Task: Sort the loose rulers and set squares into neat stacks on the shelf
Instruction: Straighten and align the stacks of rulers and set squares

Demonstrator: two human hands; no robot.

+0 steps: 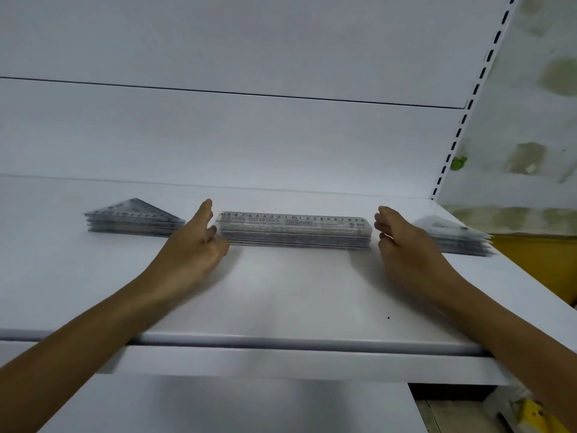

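A stack of clear straight rulers lies across the middle of the white shelf. My left hand is at the stack's left end, fingers straight, fingertips touching or nearly touching it. My right hand hovers just off the right end, fingers relaxed and holding nothing. A stack of clear set squares sits to the left. Another stack of set squares lies at the right, partly hidden behind my right hand.
The shelf's back panel rises behind the stacks. A slotted upright runs along the right side. The shelf's front lip crosses under my forearms. Yellow objects sit beyond the shelf's right edge.
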